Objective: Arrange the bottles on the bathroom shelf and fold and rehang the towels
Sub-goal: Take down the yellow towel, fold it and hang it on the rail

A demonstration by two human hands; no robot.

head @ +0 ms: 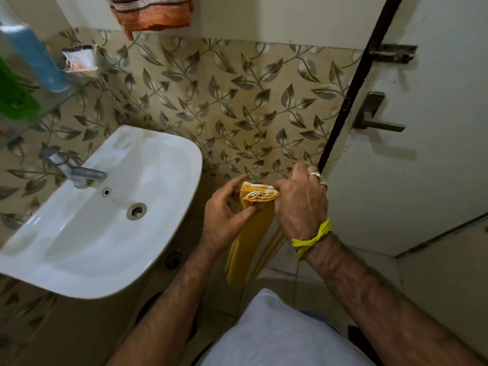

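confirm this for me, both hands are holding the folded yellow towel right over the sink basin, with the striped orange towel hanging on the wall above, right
Not quite. In the head view both hands, left hand and right hand, do hold the folded yellow towel, but it hangs to the right of the sink, beside its rim and above the floor, not over the basin. The striped orange towel does hang on the wall above.

Yellow towel (pixel 248 244) with white stripes, orange-and-brown striped towel (pixel 151 11), white sink (pixel 148 233), blue bottle (pixel 37 56)
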